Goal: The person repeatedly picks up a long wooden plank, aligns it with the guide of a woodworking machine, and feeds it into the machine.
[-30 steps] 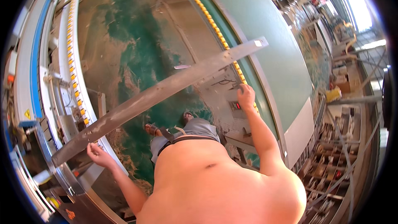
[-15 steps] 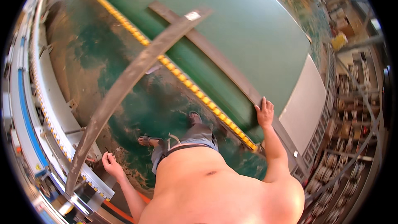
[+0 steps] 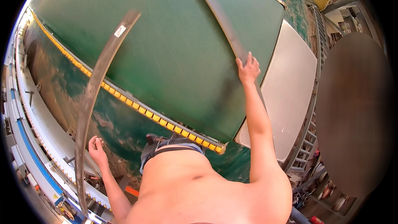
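My right hand (image 3: 248, 71) reaches forward over the green tabletop (image 3: 174, 49). It holds a long, flat brown strip (image 3: 215, 10), thumb on one side and fingers on the other. The strip runs from the far edge of view back beside my right forearm, and a dark shadow lies on the green surface left of it. My left hand (image 3: 98, 151) hangs low at my left side, fingers loosely curled, with nothing in it. Just left of it a second long brown strip (image 3: 92, 91), bearing a small white label, spans from the tabletop to the machine rail at left.
Yellow rollers (image 3: 151, 116) line the table's near edge. A pale board (image 3: 290, 87) lies beside the table at right. A curved white machine rail (image 3: 45, 120) runs along the left. A metal ladder-like frame (image 3: 309, 139) stands at right, next to a large dark blurred oval (image 3: 356, 112).
My right hand has moved forward with its strip, which now lies farther over the green surface. The view has shifted; the labelled strip still bridges the table edge and rail. My left hand remains low and empty.
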Demonstrator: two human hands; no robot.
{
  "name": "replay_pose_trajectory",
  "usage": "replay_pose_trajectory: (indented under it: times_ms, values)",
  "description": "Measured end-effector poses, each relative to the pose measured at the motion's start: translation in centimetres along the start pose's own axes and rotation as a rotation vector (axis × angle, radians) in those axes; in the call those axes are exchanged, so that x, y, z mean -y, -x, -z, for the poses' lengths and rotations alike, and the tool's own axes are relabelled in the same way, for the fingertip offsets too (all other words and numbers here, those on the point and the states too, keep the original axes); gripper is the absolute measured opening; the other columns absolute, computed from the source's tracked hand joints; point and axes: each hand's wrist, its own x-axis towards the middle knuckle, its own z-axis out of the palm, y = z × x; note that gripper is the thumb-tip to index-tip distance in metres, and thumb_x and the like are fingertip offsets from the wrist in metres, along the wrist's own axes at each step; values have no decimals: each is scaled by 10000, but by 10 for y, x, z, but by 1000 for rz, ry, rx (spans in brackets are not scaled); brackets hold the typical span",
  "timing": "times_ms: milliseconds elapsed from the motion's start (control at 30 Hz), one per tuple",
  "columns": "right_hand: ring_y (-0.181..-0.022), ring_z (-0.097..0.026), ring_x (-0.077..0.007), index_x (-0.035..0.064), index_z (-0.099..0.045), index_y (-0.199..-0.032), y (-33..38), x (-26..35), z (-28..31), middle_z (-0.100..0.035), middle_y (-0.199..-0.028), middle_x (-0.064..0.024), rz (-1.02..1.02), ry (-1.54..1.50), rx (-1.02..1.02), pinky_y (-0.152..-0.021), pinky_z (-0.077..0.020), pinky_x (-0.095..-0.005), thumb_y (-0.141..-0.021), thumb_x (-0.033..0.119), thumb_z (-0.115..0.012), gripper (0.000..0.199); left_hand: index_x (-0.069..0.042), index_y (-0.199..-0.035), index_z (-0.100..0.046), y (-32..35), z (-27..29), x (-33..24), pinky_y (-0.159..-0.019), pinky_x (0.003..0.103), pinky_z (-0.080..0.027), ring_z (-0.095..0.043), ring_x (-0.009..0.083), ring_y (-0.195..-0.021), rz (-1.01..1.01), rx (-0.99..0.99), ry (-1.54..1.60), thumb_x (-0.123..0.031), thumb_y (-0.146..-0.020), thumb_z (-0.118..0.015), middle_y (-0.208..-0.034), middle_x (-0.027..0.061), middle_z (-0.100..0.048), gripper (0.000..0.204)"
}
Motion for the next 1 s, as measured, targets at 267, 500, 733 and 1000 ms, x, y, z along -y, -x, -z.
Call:
replay_pose_trajectory:
  times_ms: [267, 500, 733, 1000]
  values:
    - [-1207, -436, -367, 135, -414, -1408, 98, -118, 18, -467, -1311, -207, -284, 9, 29, -1002, -348, -508, -882, 479, -579, 650, 23, -1109, -586, 32, -26, 5, -762, 276, -502, -608, 144, -821, 131, 67, -80, -180, -978, -523, -943, 84, -639, 250]
    - [-1103, -488, -415, 190, -491, -1369, 104, -173, -14, -512, -1197, -298, -256, 172, -56, -934, -412, -502, -907, 366, -579, 502, 14, -1098, -589, 26, -1, 38, -738, 261, -503, -602, 119, -788, 97, 48, -77, -151, -969, -527, -911, 63, -634, 217]
    - [-1158, -539, -359, 232, -361, -1458, 96, -184, 25, -455, -1422, -139, -728, 158, 485, -974, -434, -462, -950, 324, -483, 531, 8, -1019, -612, 30, 65, 66, -690, 258, -502, -628, 118, -744, 141, -221, -121, -99, -929, -555, -825, 72, -658, 152]
    - [-1149, -535, -357, 38, -517, -1302, 23, 40, 19, -553, -1276, -195, -192, -144, 21, -983, -429, -429, -912, 217, -561, 432, -49, -1096, -619, 95, 233, 250, -783, 288, -486, -650, 167, -884, 509, -935, -211, -173, -929, -549, -953, 77, -682, 220]
